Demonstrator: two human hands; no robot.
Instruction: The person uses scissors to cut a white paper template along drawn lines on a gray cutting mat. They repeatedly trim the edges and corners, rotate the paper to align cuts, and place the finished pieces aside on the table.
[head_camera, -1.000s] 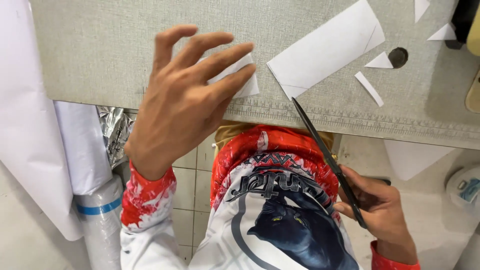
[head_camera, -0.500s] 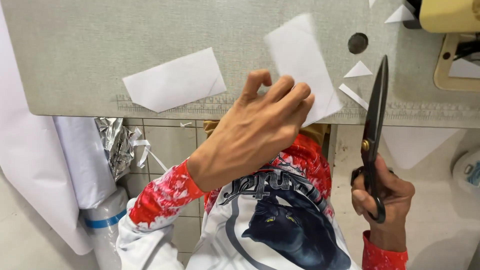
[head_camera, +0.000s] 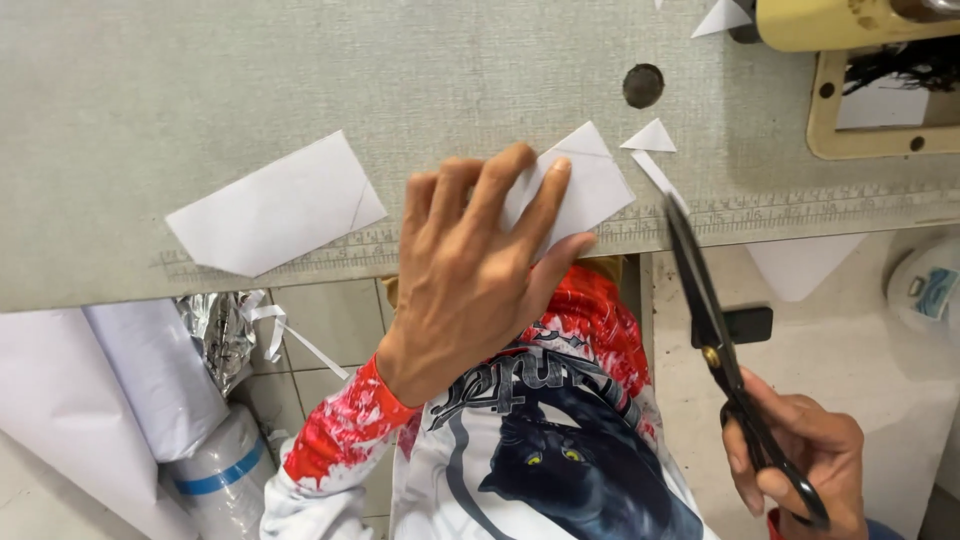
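Now the left hand (head_camera: 470, 280) presses spread fingers (head_camera: 545, 205) flat on a white paper piece (head_camera: 590, 185) at the surface's (head_camera: 250, 90) near edge. Beyond that edge, the right hand (head_camera: 800, 455) grips black scissors (head_camera: 715, 330), fingers curled through the handles, blades almost closed.

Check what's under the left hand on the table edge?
The left hand presses a white paper piece flat on the grey table. The paper's upper right end shows past the fingers; the part beneath the palm is covered, so its full shape is hidden.
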